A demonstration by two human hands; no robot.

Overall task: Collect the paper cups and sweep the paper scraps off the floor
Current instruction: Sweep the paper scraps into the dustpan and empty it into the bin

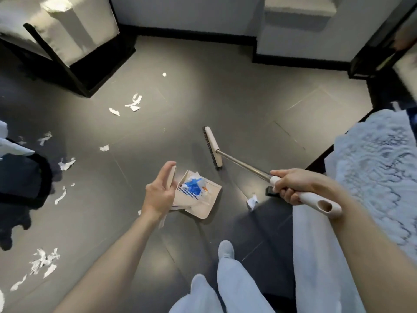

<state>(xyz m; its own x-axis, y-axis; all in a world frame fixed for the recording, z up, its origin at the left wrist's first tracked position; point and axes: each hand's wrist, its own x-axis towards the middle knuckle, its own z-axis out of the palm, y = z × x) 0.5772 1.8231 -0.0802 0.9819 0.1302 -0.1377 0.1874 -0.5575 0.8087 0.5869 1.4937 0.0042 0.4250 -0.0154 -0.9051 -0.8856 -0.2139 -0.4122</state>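
Note:
My left hand (159, 193) grips the upright handle of a beige dustpan (203, 199) that rests on the dark grey floor; inside lie crumpled white and blue paper pieces (193, 185). My right hand (291, 185) is shut on the white grip of a broom whose metal shaft runs up-left to its beige head (213, 146), bristles on the floor right of the pan. One white scrap (252, 201) lies just right of the pan. More scraps sit at upper left (134, 103), left (65, 164) and lower left (44, 262). No paper cup is visible.
A black-framed cabinet (67, 41) stands at upper left. A dark bin with a pale liner (22, 175) is at the left edge. A bed with a white lace cover (372, 177) fills the right side. My feet and pale trousers (228, 267) are at the bottom.

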